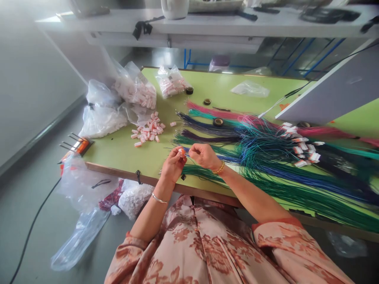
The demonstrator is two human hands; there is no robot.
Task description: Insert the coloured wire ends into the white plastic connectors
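My left hand (pixel 173 163) is closed on a small white-and-orange plastic connector (pixel 181 152), held between thumb and fingertips above the front of the green table. Just to its right, my right hand (pixel 204 156) is pinched, its fingertips close to the connector. Whatever lies between those fingers is too small to make out. Blue wires (pixel 231 159) and green wires (pixel 204 172) run beneath and beside both hands. Left of the hands lies a loose pile of similar orange-and-white connectors (pixel 151 128). On the right, several connectors (pixel 304 148) sit grouped at the ends of a tangle of wires (pixel 260 138).
Bags of connectors (pixel 137 88) and a white-filled bag (pixel 102 118) stand at the table's left. Black tape rolls (pixel 218 122) lie among pink wires (pixel 207 108) and dark ones. An orange device with metal prongs (pixel 78 148) sits on the left corner. A shelf (pixel 207 27) spans the back.
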